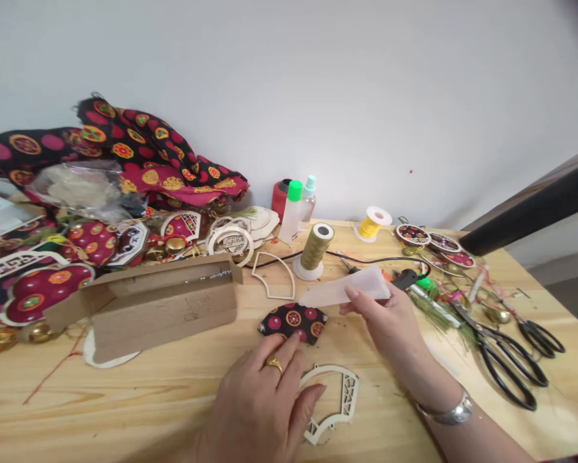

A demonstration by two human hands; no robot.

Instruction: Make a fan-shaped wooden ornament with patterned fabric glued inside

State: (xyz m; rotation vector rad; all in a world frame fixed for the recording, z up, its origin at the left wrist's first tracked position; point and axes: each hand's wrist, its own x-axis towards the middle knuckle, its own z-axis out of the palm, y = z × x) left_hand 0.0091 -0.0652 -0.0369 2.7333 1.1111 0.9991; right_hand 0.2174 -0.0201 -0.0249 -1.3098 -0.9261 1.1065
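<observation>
Partly hidden by the left hand (264, 402) lies a pale frame (349, 397); that hand, loosely spread, touches a patterned fabric piece (293, 317) ahead. The right hand (397, 321) grips a white bottle (341, 287); beyond stands a thread spool (316, 247).

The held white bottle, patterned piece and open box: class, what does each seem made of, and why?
White bottle: probably plastic, smooth, being milky and translucent. Patterned piece: apparently fabric-covered, matt, its print resembling the crumpled cloth. Open box: likely cardboard, dull brown with folded edges.
</observation>
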